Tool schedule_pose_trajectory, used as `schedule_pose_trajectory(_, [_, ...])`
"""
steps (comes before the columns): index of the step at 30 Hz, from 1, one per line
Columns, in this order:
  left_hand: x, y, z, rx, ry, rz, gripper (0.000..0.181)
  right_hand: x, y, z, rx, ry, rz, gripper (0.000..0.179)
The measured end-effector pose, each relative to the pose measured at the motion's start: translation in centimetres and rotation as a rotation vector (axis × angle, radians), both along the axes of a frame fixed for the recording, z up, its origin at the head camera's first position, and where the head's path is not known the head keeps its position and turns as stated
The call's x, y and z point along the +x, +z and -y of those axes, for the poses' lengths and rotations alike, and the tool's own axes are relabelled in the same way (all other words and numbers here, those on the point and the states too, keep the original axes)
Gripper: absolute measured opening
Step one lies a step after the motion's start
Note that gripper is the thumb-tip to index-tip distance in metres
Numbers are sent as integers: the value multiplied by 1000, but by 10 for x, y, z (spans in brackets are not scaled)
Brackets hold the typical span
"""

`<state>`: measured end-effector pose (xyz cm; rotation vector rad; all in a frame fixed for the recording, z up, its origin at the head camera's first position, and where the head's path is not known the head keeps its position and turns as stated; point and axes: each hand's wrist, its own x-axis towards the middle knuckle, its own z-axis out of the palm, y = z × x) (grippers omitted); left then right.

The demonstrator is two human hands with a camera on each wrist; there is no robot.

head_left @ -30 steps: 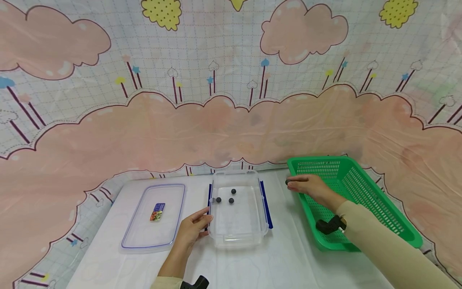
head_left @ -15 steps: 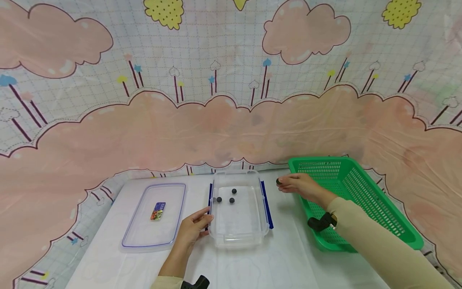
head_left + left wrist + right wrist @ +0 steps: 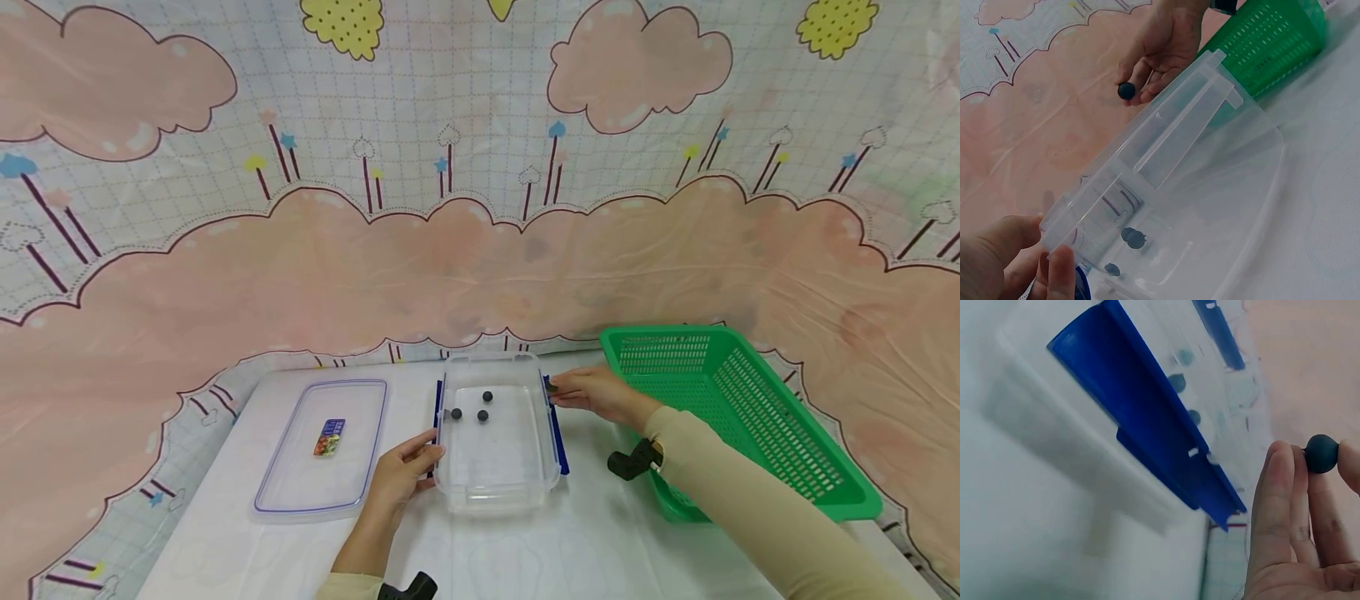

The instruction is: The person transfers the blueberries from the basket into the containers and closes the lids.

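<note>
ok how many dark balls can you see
4: a far ball, a left ball and another ball beside it in the clear container; a held ball pinched by the right hand. More may hide behind the sleeve in the green basket.

printed cloth (image 3: 450, 275) makes this white tabletop (image 3: 600, 546) booth-like.

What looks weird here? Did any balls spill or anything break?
Nothing stands out. Three dark balls sit inside the clear box, the right hand pinches another ball, and the lid lies flat beside the box. I can't see any spilled balls or breaks.
</note>
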<state>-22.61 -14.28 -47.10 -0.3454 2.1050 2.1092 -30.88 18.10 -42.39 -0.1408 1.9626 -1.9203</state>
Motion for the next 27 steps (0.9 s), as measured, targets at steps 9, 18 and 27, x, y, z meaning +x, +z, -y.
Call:
schedule_pose_trajectory(9, [0,1,0,3,3,2,48,-6,6,27,11,29,46,34])
schedule_pose_trajectory(18, [1,3,-1,-9,15,1,47,-18,17,56,34,-56,211,36])
schedule_pose_trajectory(27, [1,3,-1,-12,11,6,46,-30,13,91,217,-61,331,31])
